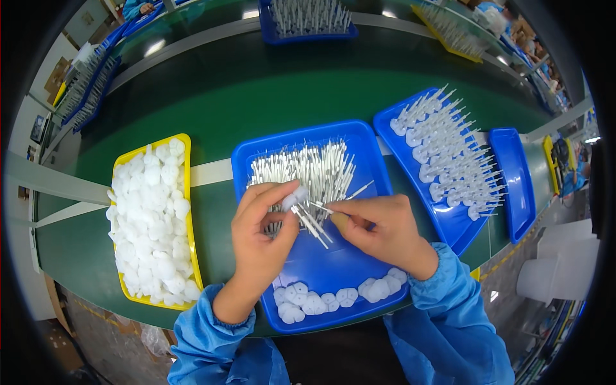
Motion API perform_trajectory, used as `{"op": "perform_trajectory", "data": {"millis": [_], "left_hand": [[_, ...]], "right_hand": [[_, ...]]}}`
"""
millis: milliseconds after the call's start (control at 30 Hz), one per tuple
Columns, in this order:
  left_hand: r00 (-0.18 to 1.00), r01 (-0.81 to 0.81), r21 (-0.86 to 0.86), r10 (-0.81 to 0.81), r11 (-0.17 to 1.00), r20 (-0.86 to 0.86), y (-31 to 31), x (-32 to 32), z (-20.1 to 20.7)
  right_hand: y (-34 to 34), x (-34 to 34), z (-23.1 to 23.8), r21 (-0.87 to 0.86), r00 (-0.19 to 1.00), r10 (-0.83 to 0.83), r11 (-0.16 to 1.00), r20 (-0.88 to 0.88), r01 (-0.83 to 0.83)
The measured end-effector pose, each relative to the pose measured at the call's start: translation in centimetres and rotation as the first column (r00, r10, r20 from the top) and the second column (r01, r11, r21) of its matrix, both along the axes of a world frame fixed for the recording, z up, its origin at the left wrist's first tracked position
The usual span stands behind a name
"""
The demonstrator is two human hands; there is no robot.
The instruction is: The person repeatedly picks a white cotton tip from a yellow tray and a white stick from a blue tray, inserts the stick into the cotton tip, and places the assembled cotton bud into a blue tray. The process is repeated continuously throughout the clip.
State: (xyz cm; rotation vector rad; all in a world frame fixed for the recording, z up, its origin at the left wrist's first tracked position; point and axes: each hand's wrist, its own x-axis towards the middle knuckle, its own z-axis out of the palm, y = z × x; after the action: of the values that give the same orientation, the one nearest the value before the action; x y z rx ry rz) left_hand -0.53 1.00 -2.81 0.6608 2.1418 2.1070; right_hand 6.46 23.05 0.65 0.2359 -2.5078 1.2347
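My left hand is closed on a white lobed plastic piece, from which several thin white rods stick out toward the lower right. Close beside it, my right hand pinches one slim rod between thumb and fingertips, its end by the piece. Both hands are above a blue tray. At this tray's far end lies a dense heap of loose white rods with thin metallic tips. Along its near edge rest several white lobed pieces without rods.
To the left, a yellow tray is heaped with white pieces. On the right, a blue tray holds rows of pieces fitted with rods, beside a narrow blue tray. Another filled blue tray stands at the back of the green table.
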Motion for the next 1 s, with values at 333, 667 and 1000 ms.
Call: {"op": "perform_trajectory", "data": {"millis": [333,667,1000], "left_hand": [[0.999,0.029,-0.071,-0.032,0.997,-0.041,0.4,0.3,0.5],[0.984,0.048,-0.256,-0.09,0.966,-0.155,0.3,0.5,0.6],[0.979,0.003,-0.351,-0.074,0.936,-0.19,0.1,1.1,1.3]], "right_hand": [[-0.4,-0.1,0.0,-0.03,0.987,-0.04,0.999,0.156,0.045],[-0.3,-0.3,0.0,-0.085,0.962,-0.067,0.992,0.265,0.093],[-0.6,-0.5,-0.6,0.45,0.94,0.004,0.878,-0.342,0.16]]}}
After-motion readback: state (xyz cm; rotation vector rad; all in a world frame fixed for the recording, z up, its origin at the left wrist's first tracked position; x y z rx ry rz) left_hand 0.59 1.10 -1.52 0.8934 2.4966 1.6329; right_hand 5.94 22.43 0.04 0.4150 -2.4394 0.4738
